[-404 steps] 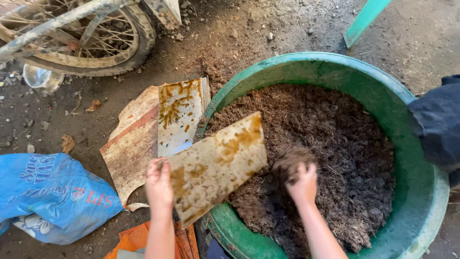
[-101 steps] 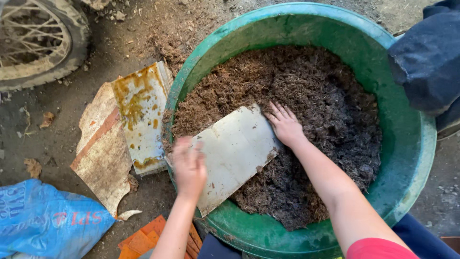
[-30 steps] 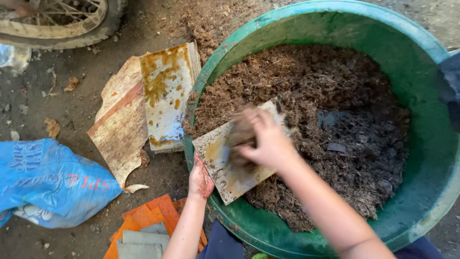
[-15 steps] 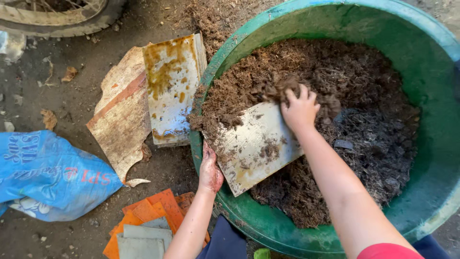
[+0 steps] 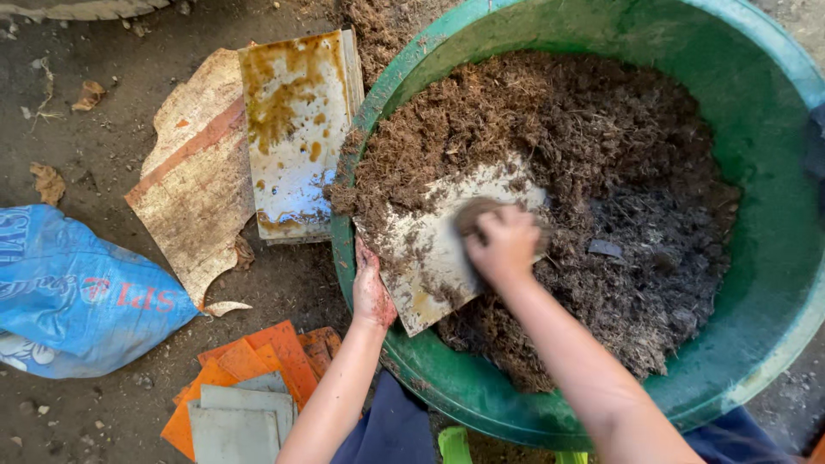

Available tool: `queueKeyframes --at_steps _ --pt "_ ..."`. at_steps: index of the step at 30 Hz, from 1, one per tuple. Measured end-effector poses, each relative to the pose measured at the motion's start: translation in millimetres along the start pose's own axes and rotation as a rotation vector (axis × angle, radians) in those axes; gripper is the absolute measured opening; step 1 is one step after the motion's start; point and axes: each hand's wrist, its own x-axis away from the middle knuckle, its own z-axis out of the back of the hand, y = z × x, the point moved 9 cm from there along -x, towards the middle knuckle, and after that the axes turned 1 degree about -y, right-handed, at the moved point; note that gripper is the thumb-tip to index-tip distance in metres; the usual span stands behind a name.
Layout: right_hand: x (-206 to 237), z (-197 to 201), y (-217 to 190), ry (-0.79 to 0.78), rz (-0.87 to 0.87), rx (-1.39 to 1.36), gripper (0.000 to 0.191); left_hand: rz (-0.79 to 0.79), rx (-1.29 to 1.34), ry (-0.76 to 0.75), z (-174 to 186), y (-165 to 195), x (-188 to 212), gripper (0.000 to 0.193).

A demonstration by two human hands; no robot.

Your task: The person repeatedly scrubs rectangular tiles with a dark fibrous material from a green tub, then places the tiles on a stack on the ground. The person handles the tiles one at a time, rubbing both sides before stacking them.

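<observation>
Brown fibrous soil (image 5: 481, 212) was bunched in the curled fingers of the right hand (image 5: 503, 247), pressed onto the flat, stained rectangular board (image 5: 430, 249). That board lay tilted over the near-left rim of the big round green plastic tub (image 5: 773, 129), long axis running from rim toward the tub's middle. Left hand (image 5: 371, 292) gripped its lower edge at the rim, fingers hidden beneath.

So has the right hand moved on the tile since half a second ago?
Yes. The right hand has pulled back from the far edge of the tile toward the near rim of the green tub.
</observation>
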Motion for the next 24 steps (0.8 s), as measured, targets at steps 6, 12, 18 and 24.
queueKeyframes --at_steps 6,12,18,24 --pt "-45.6 26.8 88.5 0.153 -0.33 -0.024 0.031 0.228 0.243 0.049 4.7 -22.9 -4.1 0.07" --pt "-80.5 -5.5 -69.7 0.038 0.041 -0.139 0.025 0.216 0.241 0.017 7.0 -22.0 -8.7 0.057" --pt "-8.0 14.8 -135.5 0.047 0.457 -0.171 0.029 0.156 0.354 -0.121 -5.3 -13.4 -7.6 0.052" --pt "-59.6 17.5 -68.2 0.123 0.305 -0.107 0.022 0.272 0.15 0.157 23.3 -27.5 -7.2 0.049"
